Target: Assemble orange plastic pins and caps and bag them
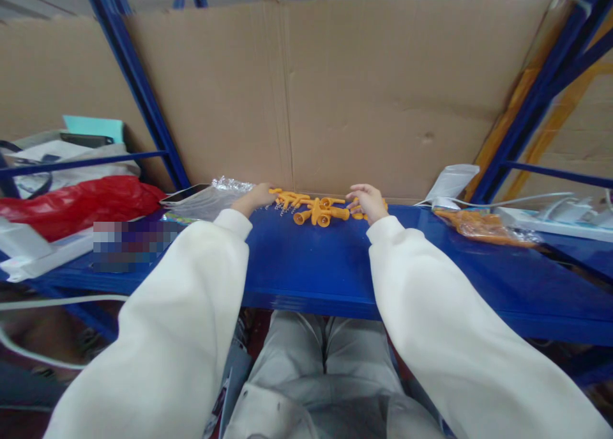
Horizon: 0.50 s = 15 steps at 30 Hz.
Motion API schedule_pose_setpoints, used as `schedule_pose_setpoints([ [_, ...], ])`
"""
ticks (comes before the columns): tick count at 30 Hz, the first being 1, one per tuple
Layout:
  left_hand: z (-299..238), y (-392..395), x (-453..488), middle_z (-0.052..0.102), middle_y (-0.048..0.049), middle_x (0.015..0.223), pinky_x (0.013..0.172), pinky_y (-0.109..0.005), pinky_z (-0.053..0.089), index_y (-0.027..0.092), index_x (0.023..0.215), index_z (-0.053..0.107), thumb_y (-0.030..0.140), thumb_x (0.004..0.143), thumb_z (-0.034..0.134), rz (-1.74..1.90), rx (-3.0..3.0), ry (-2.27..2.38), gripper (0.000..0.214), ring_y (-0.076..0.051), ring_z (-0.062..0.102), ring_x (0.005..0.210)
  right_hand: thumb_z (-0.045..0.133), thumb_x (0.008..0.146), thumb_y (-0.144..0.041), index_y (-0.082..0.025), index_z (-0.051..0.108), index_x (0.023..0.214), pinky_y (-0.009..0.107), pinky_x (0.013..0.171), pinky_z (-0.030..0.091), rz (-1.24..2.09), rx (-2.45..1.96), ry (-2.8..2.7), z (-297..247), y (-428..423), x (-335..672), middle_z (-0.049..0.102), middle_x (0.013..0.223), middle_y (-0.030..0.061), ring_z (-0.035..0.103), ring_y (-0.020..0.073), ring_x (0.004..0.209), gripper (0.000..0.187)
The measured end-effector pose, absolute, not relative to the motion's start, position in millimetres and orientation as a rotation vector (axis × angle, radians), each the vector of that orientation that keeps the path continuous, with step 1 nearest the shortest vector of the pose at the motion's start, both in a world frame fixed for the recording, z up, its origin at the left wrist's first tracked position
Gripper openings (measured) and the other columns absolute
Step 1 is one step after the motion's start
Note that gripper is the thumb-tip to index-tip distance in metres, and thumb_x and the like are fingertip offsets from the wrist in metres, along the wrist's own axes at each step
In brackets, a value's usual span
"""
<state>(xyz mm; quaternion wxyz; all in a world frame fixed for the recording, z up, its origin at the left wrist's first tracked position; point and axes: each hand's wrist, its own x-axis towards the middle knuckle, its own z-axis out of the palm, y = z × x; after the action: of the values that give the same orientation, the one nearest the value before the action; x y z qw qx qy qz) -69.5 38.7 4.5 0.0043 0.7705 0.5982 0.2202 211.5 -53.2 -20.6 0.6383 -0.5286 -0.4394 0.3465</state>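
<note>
On the blue shelf top lies a pile of orange plastic corkscrew parts point(316, 210). Handles with thin metal spirals point(287, 200) lie on the pile's left, and hollow cone-shaped sleeves point(324, 218) are in its middle. My left hand point(256, 198) is at the pile's left end, its fingers closed at an orange corkscrew handle point(275, 191); the fingertips show only in part. At the right end, my right hand point(366, 202) is raised with its fingers apart and bent. More orange pieces are beside and behind that hand, partly hidden by it.
Cardboard point(359, 94) walls off the back. A phone point(186, 194) lies on clear plastic bags point(215, 199) at left, near a red bag point(90, 202). A bag of orange pieces point(483, 225) and a white power strip point(558, 223) with cables are at right. Blue posts point(138, 87) stand at both sides.
</note>
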Motion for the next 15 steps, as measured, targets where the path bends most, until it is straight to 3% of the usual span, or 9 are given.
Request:
schedule_pose_setpoints([
  [2,15.3,27.4,-43.7,0.073,-0.0140,0.133,0.103,-0.027,0.052,0.011,0.135,0.067,0.033,0.091,0.060,0.679,2.417,1.755,0.049,-0.025,0.069,0.123,0.059,0.079,-0.007,-0.022,0.061,0.093,0.024,0.049,0.057,0.772,-1.267,-1.068,-26.7,-47.2,213.3,0.070,0.076,-0.0008,0.066,0.0126,0.056,0.020],
  [4,17.4,13.7,-18.6,0.068,-0.0145,0.140,0.105,-0.026,0.050,0.011,0.143,0.060,0.034,0.092,0.060,0.688,2.478,1.622,0.056,-0.023,0.067,0.127,0.061,0.079,-0.008,-0.021,0.065,0.093,0.038,0.068,0.065,0.669,-1.357,-1.194,-34.7,-41.2,215.3,0.074,0.085,0.0034,0.074,0.0199,0.077,0.020],
  [5,14.4,6.9,-7.2,0.067,-0.0149,0.143,0.106,-0.026,0.050,0.013,0.146,0.057,0.033,0.091,0.061,0.685,2.492,1.600,0.058,-0.024,0.066,0.129,0.063,0.078,-0.008,-0.021,0.068,0.094,0.046,0.080,0.065,0.571,-1.396,-1.290,-39.0,-38.9,216.2,0.076,0.092,0.0059,0.075,0.0241,0.092,0.022],
  [7,1.4,-4.8,11.7,0.064,-0.0166,0.146,0.109,-0.031,0.049,0.015,0.153,0.049,0.031,0.091,0.063,0.657,2.518,1.611,0.066,-0.027,0.064,0.133,0.066,0.072,-0.003,-0.020,0.072,0.100,0.055,0.107,0.053,0.348,-1.428,-1.559,-47.4,-36.4,217.0,0.076,0.115,0.0117,0.068,0.0303,0.121,0.033],
  [9,-16.3,-12.1,24.3,0.066,-0.0186,0.142,0.109,-0.036,0.050,0.017,0.158,0.043,0.028,0.093,0.060,0.603,2.525,1.605,0.068,-0.029,0.065,0.131,0.066,0.069,0.000,-0.018,0.073,0.112,0.055,0.120,0.040,0.220,-1.458,-1.799,-54.6,-36.7,216.7,0.070,0.133,0.0151,0.059,0.0333,0.135,0.047],
  [11,-33.0,-14.1,30.3,0.068,-0.0179,0.140,0.111,-0.037,0.049,0.017,0.155,0.047,0.027,0.097,0.054,0.609,2.598,1.506,0.059,-0.028,0.065,0.131,0.067,0.069,0.001,-0.016,0.070,0.123,0.049,0.122,0.038,0.258,-1.532,-1.916,-59.6,-38.4,215.6,0.065,0.142,0.0168,0.056,0.0324,0.139,0.057],
  [15,-50.1,-7.9,29.5,0.069,-0.0150,0.140,0.114,-0.037,0.047,0.017,0.145,0.060,0.021,0.099,0.046,0.698,2.718,1.409,0.049,-0.025,0.064,0.131,0.069,0.069,0.001,-0.015,0.072,0.117,0.044,0.119,0.042,0.321,-1.522,-1.914,-62.5,-40.1,215.4,0.070,0.133,0.0178,0.063,0.0319,0.132,0.051],
])
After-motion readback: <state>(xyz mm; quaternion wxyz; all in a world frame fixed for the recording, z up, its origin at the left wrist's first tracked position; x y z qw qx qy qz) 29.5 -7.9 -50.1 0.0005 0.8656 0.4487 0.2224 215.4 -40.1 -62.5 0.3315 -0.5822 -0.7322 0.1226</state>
